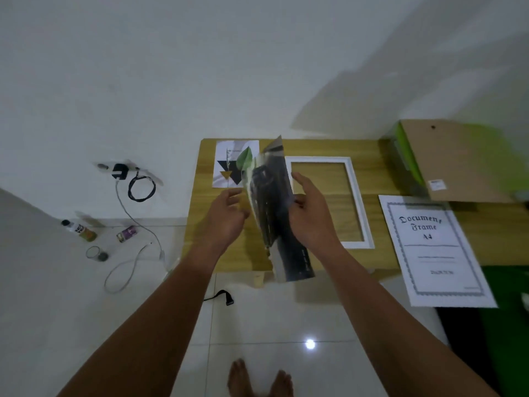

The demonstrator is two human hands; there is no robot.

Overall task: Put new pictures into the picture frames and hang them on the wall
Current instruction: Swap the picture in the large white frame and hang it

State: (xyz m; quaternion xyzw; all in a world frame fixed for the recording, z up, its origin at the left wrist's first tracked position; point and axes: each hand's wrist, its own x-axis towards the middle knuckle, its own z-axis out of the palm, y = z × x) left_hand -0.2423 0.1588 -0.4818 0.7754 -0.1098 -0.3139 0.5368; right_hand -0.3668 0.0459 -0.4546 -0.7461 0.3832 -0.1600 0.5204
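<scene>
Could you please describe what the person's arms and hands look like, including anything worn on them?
The left arm and the right arm are bare to the edge of the view; no sleeve shows. The left grip and the right grip are bare hands: no gloves, and no watch, bracelet or ring visible. No markings stand out, though the picture is slightly blurred.

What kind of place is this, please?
Most likely a room in a home, not a workshop: a low wooden table stands against a plain white wall, bare feet stand on the glossy white tile floor, and a black charger with its cable is at the wall.
</scene>
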